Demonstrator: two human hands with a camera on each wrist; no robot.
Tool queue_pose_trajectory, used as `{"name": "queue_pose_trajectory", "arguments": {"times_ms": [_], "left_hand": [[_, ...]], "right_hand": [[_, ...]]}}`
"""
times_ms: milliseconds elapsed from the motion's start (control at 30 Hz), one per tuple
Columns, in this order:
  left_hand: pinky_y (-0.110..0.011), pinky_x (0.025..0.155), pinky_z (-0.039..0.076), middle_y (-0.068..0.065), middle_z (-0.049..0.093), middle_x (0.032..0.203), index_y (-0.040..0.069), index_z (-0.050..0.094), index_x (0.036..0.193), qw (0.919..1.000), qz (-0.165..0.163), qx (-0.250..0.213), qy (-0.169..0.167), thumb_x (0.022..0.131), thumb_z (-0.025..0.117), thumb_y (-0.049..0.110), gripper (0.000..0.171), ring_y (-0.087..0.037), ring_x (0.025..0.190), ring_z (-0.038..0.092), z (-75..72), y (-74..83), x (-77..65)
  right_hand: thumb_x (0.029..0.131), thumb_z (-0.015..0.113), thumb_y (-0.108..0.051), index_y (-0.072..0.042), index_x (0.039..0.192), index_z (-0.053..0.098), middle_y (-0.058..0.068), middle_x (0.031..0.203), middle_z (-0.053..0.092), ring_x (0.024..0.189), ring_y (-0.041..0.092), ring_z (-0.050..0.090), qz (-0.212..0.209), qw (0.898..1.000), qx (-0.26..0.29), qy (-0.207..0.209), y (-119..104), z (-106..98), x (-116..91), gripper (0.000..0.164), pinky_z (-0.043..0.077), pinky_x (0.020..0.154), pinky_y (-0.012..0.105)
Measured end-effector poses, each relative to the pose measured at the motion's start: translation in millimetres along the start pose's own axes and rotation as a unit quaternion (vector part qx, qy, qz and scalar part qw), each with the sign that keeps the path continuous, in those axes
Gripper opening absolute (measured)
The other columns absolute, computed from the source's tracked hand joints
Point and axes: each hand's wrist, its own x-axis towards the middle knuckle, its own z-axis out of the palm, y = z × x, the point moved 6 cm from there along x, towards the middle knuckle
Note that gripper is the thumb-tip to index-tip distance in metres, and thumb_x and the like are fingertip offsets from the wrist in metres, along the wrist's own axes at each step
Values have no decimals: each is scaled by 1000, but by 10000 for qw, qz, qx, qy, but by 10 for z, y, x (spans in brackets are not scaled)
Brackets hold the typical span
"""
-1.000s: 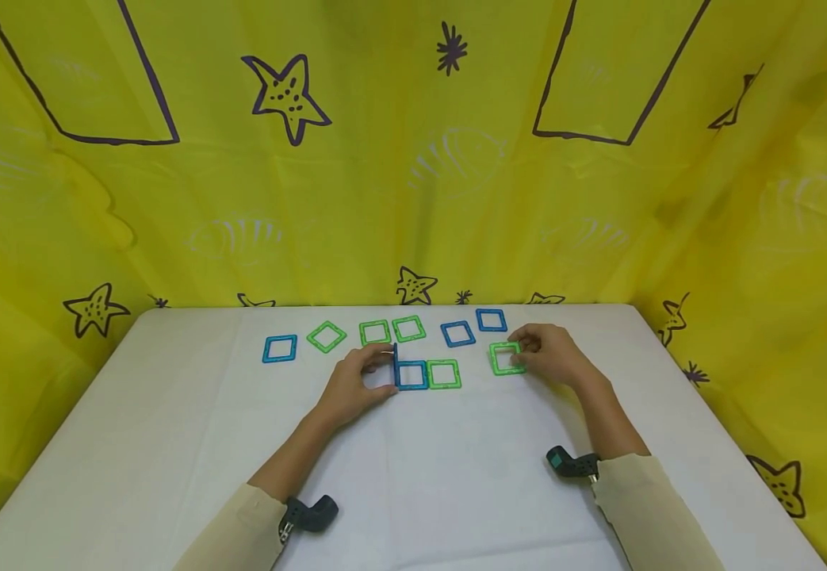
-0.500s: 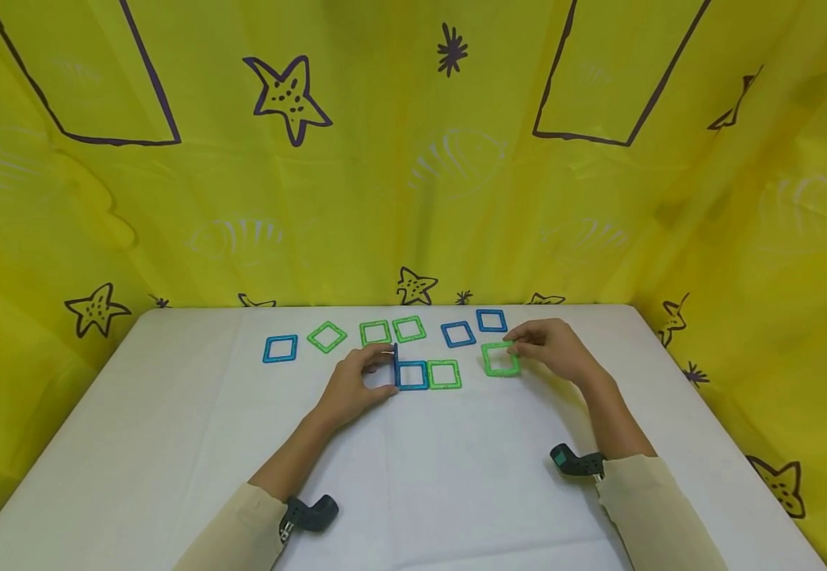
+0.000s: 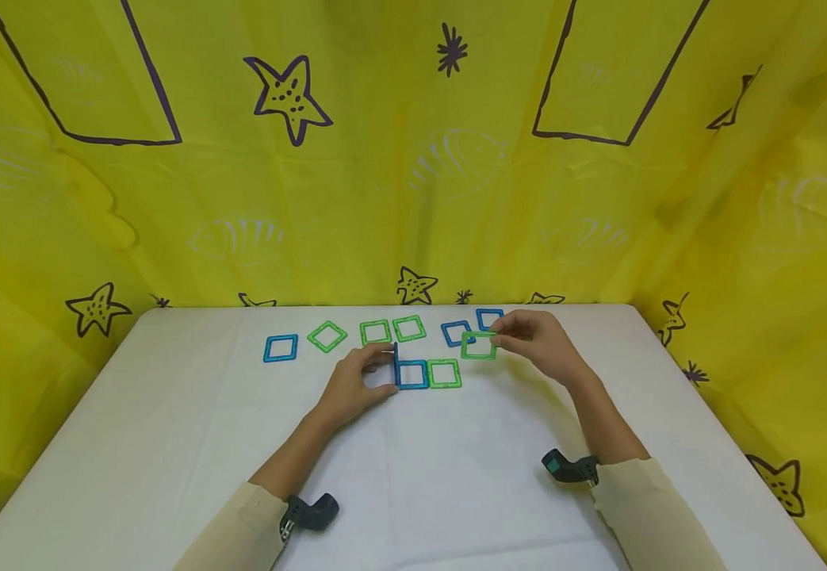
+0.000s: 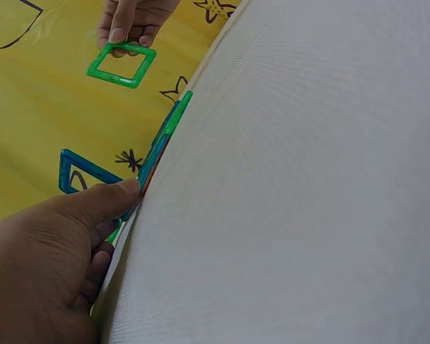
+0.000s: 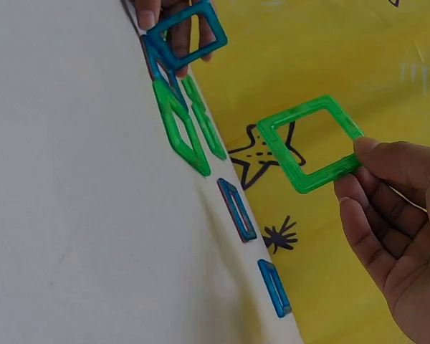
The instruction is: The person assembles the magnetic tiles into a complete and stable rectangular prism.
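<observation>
My left hand (image 3: 349, 388) grips an upright blue square magnetic tile (image 3: 396, 366) by its edges, thumb at the near side and fingers at the far side. That tile stands along the left edge of a flat blue tile (image 3: 413, 387), and a flat green tile (image 3: 445, 386) adjoins the blue one on the right. My right hand (image 3: 537, 345) pinches a green square magnetic tile (image 3: 479, 357) by one edge between thumb and fingers. In the right wrist view this green tile (image 5: 293, 113) is raised off the table, its open frame showing the curtain behind.
Behind the hands lie more loose tiles: a blue one (image 3: 281, 360) at far left, a turned green one (image 3: 318, 344), two green ones side by side (image 3: 375, 322), and two blue ones (image 3: 445, 335) at right. A yellow curtain (image 3: 356, 214) hangs behind the white table (image 3: 456, 476).
My right hand has moved left and lifted the green tile, which now overlaps a loose blue tile in the head view. The left hand and its upright blue tile have stayed still.
</observation>
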Motion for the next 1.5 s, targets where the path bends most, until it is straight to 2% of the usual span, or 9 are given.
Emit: {"name": "queue_pose_trajectory", "arguments": {"times_ms": [233, 533, 933, 1067, 1267, 1500], "left_hand": [[-42, 101, 53, -1, 74, 127, 13, 63, 142, 10000, 9, -3, -2, 84, 90, 13, 64, -25, 115, 64, -4, -4, 4], [-43, 101, 53, -3, 74, 128, 12, 62, 141, 10000, -25, 24, 19, 84, 90, 12, 64, -26, 116, 64, -18, 4, 7], [-43, 101, 53, -3, 74, 127, 12, 63, 140, 9999, -102, -32, 20, 84, 90, 11, 62, -26, 114, 64, -7, 19, -4], [-42, 101, 53, -3, 74, 127, 12, 63, 140, 9999, -100, -38, 23, 84, 90, 11, 62, -26, 115, 64, -5, 20, -8], [-41, 101, 53, -2, 74, 127, 12, 63, 140, 10000, -97, -16, 1, 84, 90, 11, 63, -26, 116, 64, -1, 16, -8], [-42, 101, 53, -3, 74, 127, 12, 63, 141, 10000, -64, -3, 8, 84, 90, 11, 63, -26, 116, 64, 1, 13, 1]], "right_hand": [[96, 77, -7, 2, 108, 75, 12, 104, 74, 92, 27, 69, -84, 9999, 91, 47, -98, 176, 12, 15, 57, 83, 22], [95, 78, -5, -2, 105, 76, 6, 99, 74, 88, 23, 67, -262, 9996, 88, -4, -145, 413, 26, 11, 57, 80, 24], [93, 80, -5, -5, 103, 78, 3, 99, 75, 88, 21, 68, -455, 9988, 179, 77, -165, 719, -15, 10, 58, 82, 32], [93, 80, -5, -4, 103, 78, 3, 99, 75, 88, 22, 68, -426, 9988, 233, 100, -164, 789, -26, 10, 58, 82, 34], [93, 79, -4, -6, 102, 78, 2, 98, 75, 88, 20, 68, -386, 9989, 271, 87, -207, 862, -33, 9, 58, 82, 30], [93, 79, -1, -5, 101, 78, 2, 97, 75, 87, 20, 69, -492, 9984, 264, 78, -262, 913, -39, 9, 59, 81, 30]]}}
